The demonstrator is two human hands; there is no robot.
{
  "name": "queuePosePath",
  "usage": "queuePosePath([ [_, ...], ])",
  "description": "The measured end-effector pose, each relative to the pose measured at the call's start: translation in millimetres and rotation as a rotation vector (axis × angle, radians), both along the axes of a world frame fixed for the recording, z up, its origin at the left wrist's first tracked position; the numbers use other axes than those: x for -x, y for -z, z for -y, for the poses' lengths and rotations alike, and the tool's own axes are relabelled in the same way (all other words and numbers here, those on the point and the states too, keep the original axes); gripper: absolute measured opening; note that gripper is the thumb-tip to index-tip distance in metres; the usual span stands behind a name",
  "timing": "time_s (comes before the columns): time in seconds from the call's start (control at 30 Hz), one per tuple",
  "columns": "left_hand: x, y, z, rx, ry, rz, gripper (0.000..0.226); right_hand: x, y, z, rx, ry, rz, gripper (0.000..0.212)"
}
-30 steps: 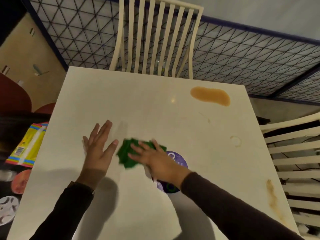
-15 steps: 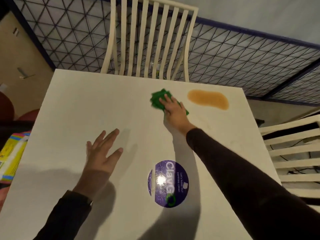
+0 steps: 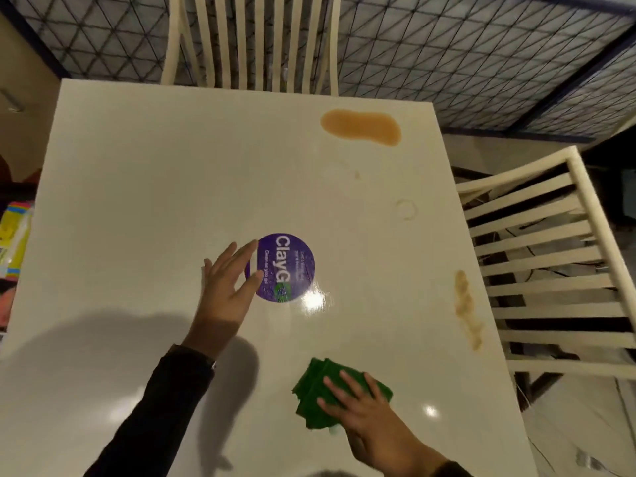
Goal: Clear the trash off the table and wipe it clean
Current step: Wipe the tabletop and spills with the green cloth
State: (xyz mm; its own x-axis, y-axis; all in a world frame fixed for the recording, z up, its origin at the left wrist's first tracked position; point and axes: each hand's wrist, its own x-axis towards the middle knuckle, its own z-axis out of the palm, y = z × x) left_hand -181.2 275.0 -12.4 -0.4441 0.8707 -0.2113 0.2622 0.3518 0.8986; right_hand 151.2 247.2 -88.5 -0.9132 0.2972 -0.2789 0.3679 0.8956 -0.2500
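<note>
A folded green cloth lies on the white table near its front edge. My right hand presses flat on top of it with fingers spread. My left hand rests open on the table's middle, its fingertips touching the left rim of a round purple sticker. An orange-brown spill sits at the far right corner. A streaky brown stain runs along the right edge, and a faint ring mark lies between the two.
A cream slatted chair stands at the far side and another chair at the right. A colourful packet lies off the table's left edge. Patterned tile floor surrounds the table.
My right hand drew the green cloth from the far side beside the spill back to the near edge. My left hand shifted right to the sticker.
</note>
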Motion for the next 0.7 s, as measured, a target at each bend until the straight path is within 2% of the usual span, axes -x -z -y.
queuePosePath([
  [0.1,-33,-6,34,0.038,-0.053,-0.049,0.054,10,-15,-49,0.084,-0.089,-0.078,0.078],
  [0.2,-60,-16,63,0.007,-0.167,-0.060,0.059,53,-19,-122,0.186,0.125,-0.146,0.071],
  [0.3,-88,-24,81,0.006,-0.287,-0.064,0.044,104,-28,-200,0.132,0.357,-0.126,0.067],
  [0.4,-112,-29,92,0.038,-0.356,-0.058,0.041,135,-35,-248,0.126,0.409,-0.038,0.059],
  [0.53,-142,-33,112,0.042,-0.431,-0.077,0.040,118,-33,-227,0.121,0.432,-0.039,0.055],
  [0.7,-184,-37,133,0.082,-0.446,-0.108,0.033,21,-28,-123,0.158,0.312,-0.164,0.055],
])
